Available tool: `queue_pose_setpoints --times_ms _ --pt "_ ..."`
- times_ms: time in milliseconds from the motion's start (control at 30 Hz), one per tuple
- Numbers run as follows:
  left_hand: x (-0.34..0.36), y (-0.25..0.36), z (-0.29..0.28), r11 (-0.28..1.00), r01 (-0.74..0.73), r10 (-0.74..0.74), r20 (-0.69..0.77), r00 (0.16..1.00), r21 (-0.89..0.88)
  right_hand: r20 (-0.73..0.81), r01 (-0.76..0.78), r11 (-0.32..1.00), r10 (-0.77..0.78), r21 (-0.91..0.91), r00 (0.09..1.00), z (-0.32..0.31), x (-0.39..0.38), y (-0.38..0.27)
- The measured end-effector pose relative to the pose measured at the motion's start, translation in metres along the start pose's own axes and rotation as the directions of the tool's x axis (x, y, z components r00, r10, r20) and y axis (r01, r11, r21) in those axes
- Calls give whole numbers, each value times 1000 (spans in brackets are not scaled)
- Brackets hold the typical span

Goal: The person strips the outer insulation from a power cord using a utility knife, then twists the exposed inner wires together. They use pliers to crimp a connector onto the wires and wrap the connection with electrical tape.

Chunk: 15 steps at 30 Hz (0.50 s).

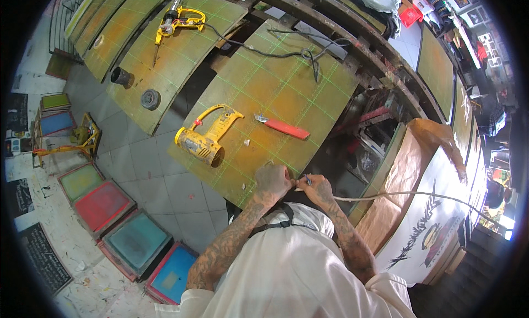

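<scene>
My left hand (272, 181) and my right hand (318, 190) meet close in front of my body, at the near edge of a green-gridded board (264, 75). The right hand pinches a pale grey cable (380, 195), which trails off to the right; a small blue bit shows at its fingers. My left fingers are closed beside it, and what they grip is too small to tell. Beyond the hands lie a yellow heat gun housing (206, 139) and a red utility knife (284, 127), with small pale scraps between them.
On the board to the left sit an opened yellow heat gun (177, 21) with a black cord (248, 52), a dark cup-shaped part (120, 76) and a round dark part (150, 99). Framed screens (138, 243) lean at left. Brown paper (394, 180) and a printed white sheet (424, 224) lie right.
</scene>
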<state>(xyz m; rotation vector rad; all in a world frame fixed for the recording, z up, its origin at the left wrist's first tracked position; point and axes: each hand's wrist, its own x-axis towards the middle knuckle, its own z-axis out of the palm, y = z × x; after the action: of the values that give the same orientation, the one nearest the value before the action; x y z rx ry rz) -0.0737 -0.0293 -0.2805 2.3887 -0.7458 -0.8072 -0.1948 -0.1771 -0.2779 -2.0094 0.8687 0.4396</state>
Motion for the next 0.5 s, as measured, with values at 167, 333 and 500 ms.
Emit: queue_pose_setpoints --times_ms 167,333,500 --pt "6 -1 -1 999 -11 11 -10 1000 36 35 -205 978 206 -44 978 -6 5 -16" --pt "11 -7 0 999 -24 25 43 999 -24 -22 -184 982 183 -52 983 -7 3 -26" --pt "12 -17 5 997 -70 71 45 996 -40 -135 -173 978 156 -121 978 7 0 -24"
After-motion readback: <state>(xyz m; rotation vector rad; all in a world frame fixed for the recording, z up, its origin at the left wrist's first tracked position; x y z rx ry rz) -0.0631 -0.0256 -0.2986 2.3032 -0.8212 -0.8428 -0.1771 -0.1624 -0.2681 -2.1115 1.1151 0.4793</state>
